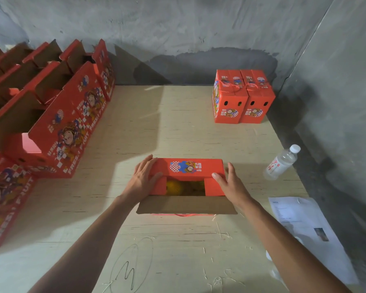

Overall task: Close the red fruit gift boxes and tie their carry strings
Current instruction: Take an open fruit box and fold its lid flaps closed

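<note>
Red gift box at centre of desk, half closed: far top flap folded flat, both side flaps down, fruit visible through gap, near brown-faced flap not yet folded over. Left hand flat on left end, fingers straight, pressing; right hand flat on right end, likewise gripping nothing. Next, probably: keep side flaps pinned, swing near flap over squarely, then free red carry string at front edge for tying. Two tied boxes far right; open boxes stacked left; water bottle and paper sheet at right.
</note>
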Available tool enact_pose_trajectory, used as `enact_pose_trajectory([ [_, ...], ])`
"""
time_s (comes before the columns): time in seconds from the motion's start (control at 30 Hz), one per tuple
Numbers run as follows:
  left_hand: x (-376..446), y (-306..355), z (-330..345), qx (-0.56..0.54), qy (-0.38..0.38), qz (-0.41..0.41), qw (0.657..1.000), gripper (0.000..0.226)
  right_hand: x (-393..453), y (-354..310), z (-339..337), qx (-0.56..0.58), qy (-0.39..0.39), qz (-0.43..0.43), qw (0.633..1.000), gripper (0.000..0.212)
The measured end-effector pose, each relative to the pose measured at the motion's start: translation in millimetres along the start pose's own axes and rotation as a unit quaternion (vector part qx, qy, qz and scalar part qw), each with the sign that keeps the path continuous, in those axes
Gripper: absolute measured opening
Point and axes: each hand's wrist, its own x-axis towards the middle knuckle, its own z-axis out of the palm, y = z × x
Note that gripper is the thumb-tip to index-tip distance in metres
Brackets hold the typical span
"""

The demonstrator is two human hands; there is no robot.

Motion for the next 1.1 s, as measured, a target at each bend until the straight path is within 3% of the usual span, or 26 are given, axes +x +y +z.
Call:
enact_pose_trajectory([
  [0.1, 0, 1, 0, -0.007, 0.008, -0.018, 1.000, 0.055, 6, 1, 0, -0.028, -0.050, 0.031, 0.998, 0.050],
  [0.5, -9, 14, -3, -0.068, 0.024, -0.041, 0.997, 0.051, 2, -11, 3, -0.001, -0.058, 0.096, 0.994, 0.059],
  [0.8, -33, 17, 2, -0.152, 0.012, -0.051, 0.987, 0.061, -5, -8, 10, -0.005, -0.023, 0.101, 0.995, 0.061],
  [0.93, -36, 18, 7, -0.177, 0.017, -0.037, 0.983, 0.051, -5, -8, 11, -0.007, -0.013, 0.103, 0.995, 0.060],
  [1.1, -32, 17, 9, -0.216, 0.050, -0.087, 0.971, 0.038, -5, -9, 11, -0.011, -0.011, 0.098, 0.995, 0.060],
])
